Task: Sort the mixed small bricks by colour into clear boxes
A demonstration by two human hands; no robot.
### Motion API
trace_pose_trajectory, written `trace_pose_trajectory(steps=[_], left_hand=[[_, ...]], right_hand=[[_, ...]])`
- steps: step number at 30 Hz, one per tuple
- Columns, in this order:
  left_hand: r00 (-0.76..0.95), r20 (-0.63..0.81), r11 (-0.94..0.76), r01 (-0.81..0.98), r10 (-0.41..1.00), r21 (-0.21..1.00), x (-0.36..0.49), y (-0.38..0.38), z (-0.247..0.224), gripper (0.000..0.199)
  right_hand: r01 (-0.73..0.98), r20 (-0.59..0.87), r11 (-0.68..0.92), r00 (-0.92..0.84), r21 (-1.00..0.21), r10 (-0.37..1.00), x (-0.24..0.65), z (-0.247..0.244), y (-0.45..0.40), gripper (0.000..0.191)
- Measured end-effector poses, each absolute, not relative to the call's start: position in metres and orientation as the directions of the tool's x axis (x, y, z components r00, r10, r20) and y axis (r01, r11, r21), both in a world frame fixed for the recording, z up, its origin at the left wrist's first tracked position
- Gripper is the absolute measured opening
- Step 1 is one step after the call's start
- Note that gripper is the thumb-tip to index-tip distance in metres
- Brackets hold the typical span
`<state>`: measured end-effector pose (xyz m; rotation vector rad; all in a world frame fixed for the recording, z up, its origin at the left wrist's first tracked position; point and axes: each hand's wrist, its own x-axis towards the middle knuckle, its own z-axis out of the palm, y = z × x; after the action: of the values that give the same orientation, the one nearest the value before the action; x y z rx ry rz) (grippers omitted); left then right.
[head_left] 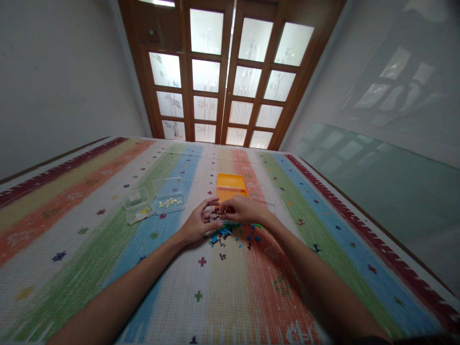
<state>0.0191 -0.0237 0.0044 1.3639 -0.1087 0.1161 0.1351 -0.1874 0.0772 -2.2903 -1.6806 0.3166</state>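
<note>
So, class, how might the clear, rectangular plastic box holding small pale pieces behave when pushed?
The clear, rectangular plastic box looks thin-walled, so it is probably light and stiff. Its lid is open and might swing. The small pale pieces lie scattered inside, so they would likely slide.

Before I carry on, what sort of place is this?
Most likely a room in a home, though I can't be certain: a colourful striped cloth is spread out, wood-framed glass-paned doors stand beyond, and small blue pieces lie loose on the cloth.
</note>
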Motion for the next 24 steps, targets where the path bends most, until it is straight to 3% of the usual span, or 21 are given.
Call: trace_pose_trajectory(steps=[12,17,24], left_hand=[[0.991,0.134,0.166,-0.136,0.021,0.977,0.017,-0.025,0.007,0.071],[0.993,0.108,0.131,-0.113,0.046,0.985,0.017,-0.025,0.009,0.073],[0.991,0.124,0.140,-0.130,0.048,0.982,0.019,-0.024,0.005,0.074]], right_hand=[[0.857,-0.038,-0.316,0.330,-0.407,0.943,0.137,0.086,-0.193,0.012],[0.838,-0.077,-0.410,0.412,-0.361,0.908,0.138,0.092,-0.199,0.018],[0.859,-0.065,-0.396,0.397,-0.324,0.915,0.138,0.088,-0.202,0.022]])
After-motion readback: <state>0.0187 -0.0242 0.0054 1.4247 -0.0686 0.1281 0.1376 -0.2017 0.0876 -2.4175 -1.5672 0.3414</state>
